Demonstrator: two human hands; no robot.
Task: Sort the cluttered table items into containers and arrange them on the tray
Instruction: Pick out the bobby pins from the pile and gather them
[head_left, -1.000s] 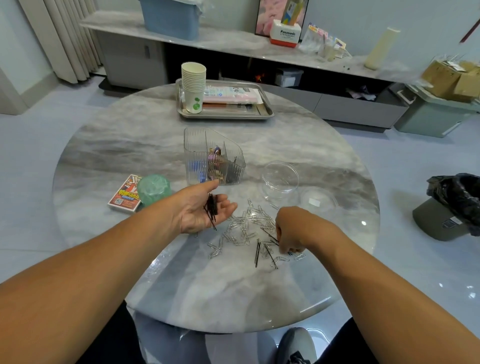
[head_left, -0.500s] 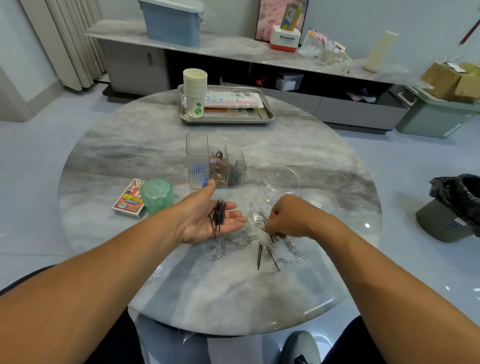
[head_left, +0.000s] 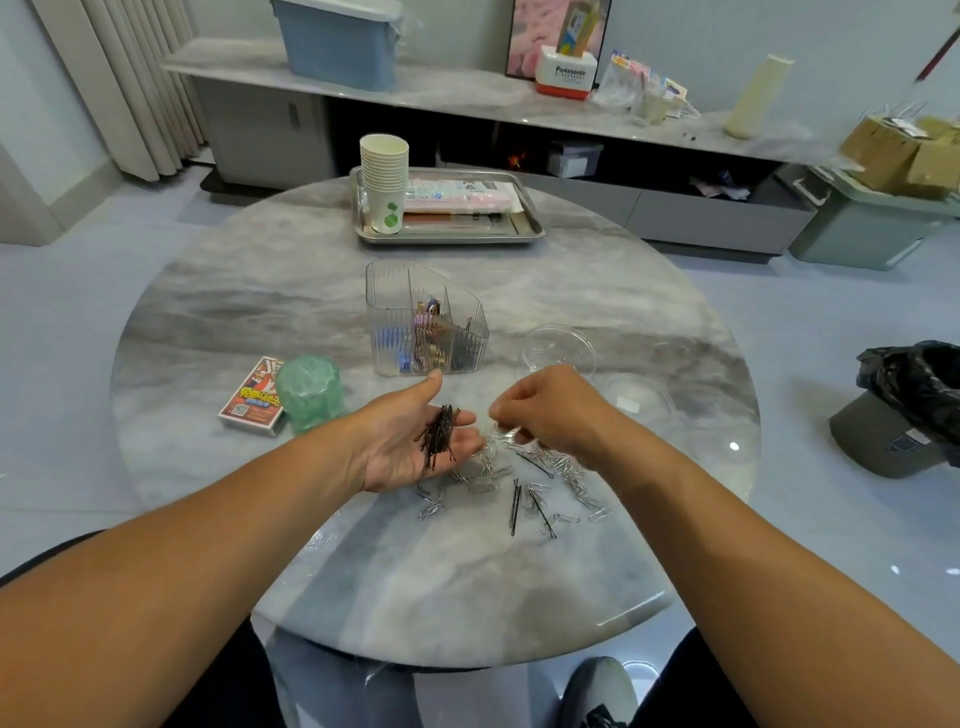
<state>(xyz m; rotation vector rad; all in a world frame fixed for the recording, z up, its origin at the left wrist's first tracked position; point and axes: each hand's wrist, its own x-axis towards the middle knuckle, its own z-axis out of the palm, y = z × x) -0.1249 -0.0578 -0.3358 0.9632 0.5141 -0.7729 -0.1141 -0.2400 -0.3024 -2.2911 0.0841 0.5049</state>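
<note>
Head view: one wide-angle camera, worn on the head, aimed forward and down. Both forearms are seen entering from the bottom corners; the left hand (head_left: 410, 441) and right hand (head_left: 550, 415) are framed near centre, at close range. The round table (head_left: 415, 587) is taken in almost whole. Beyond the hands, a tray (head_left: 447, 236), a shelf (head_left: 467, 98) and floor are included. No second view is supplied.

Black hairpins (head_left: 440, 438) bunched in a palm; silver paperclips (head_left: 540, 480), possibly more pins, scattered beneath.
</note>
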